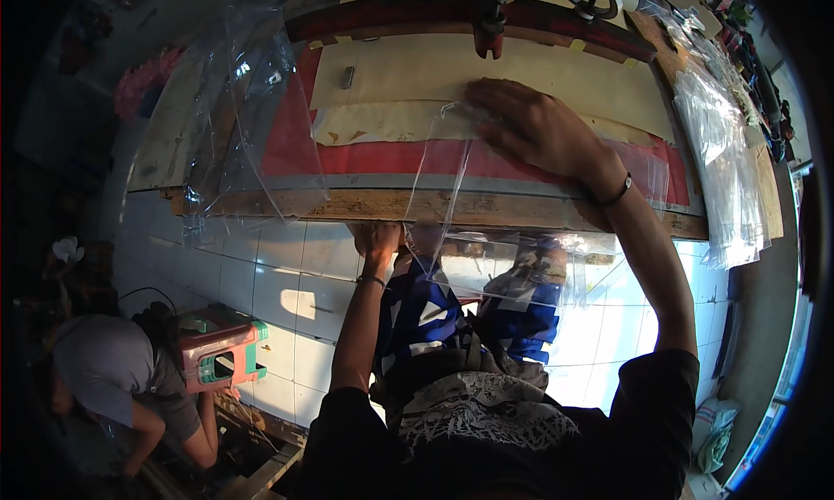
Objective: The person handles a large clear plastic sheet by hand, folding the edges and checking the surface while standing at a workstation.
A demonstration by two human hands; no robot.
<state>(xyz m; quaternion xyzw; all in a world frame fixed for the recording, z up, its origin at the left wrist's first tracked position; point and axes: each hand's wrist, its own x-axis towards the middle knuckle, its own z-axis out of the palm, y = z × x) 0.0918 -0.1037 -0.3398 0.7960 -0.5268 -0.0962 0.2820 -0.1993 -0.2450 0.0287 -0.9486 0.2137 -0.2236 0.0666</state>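
Observation:
My right hand [543, 131] lies palm down near the middle of the worktable, its fingers stretched out over the cream sheet. Under and beside it is a clear plastic sheet [456, 174], which reaches over the wooden front edge [512, 209] and hangs toward my lap. Just below that edge, left of the hanging plastic, is my left hand [378, 238]; its fingers are mostly hidden, so their grip cannot be made out. A cream sheet [391, 74] covers a red mat [365, 159]. Above them runs a dark red bar [391, 18] with metal fittings.
More clear plastic [248, 126] drapes over the table's left end. Stacked plastic sleeves [717, 152] hang at the right end. At lower left another person [122, 370] bends beside a pink and green stool [221, 352]. White tiles [269, 283] cover the floor.

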